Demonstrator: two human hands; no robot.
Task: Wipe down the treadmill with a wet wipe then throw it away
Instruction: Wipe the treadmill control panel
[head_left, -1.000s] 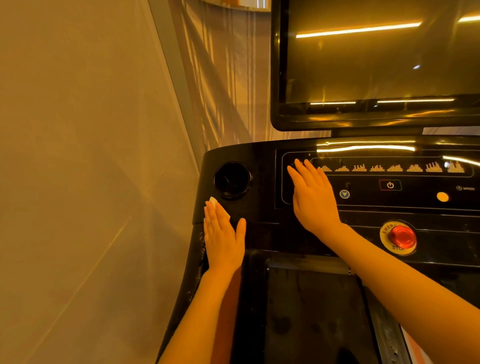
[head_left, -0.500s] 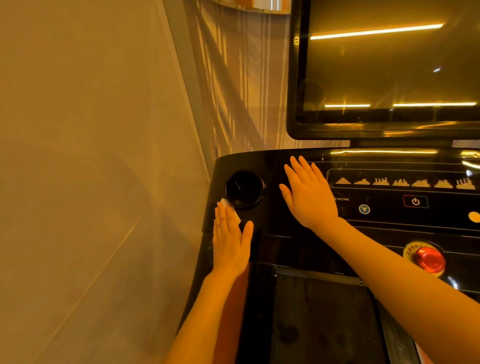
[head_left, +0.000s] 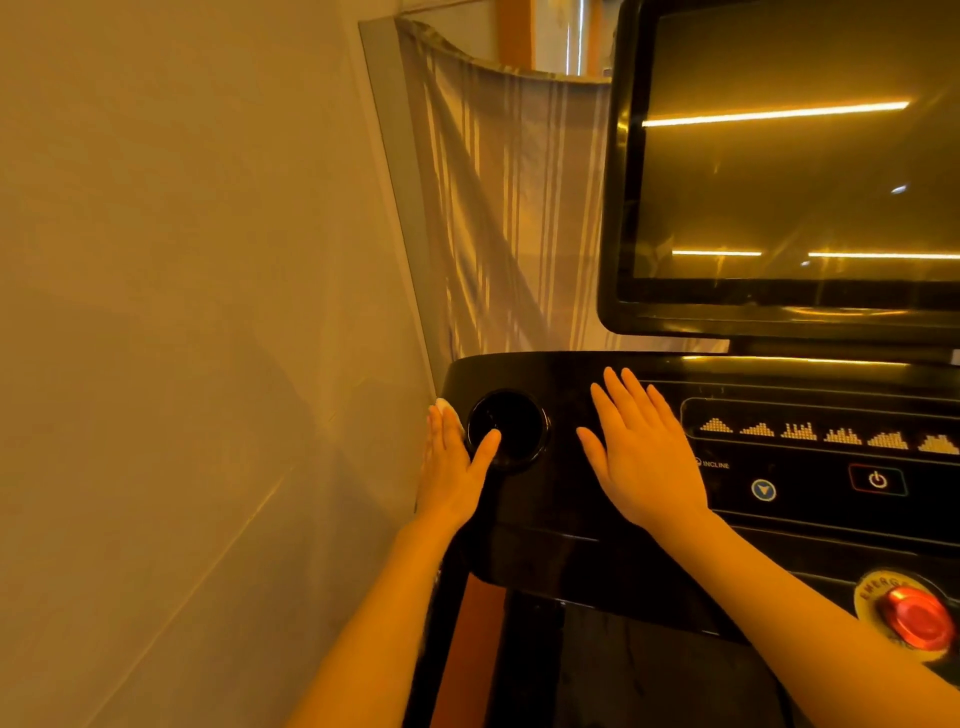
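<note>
Your left hand (head_left: 449, 460) slid the wet wipe (head_left: 448, 409) up beside the cup holder (head_left: 506, 428); fingers flat, together. Right hand (head_left: 641, 454) rests spread on the console (head_left: 561, 540). Mid-wipe; next, sweep right.

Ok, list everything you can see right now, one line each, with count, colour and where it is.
treadmill console: one, glossy black, centre right
screen: one, dark, above the console
round recess: one, black, console's left end
power button: one, red outline, on the control panel
incline arrow button: one, blue, left of the power button
emergency stop button: one, red, lower right
curtain: one, pale striped, behind the console
wall: one, beige, left
wet wipe: one, white, under the left fingertips
left hand: flat on the console's left edge
right hand: flat on the console
</note>
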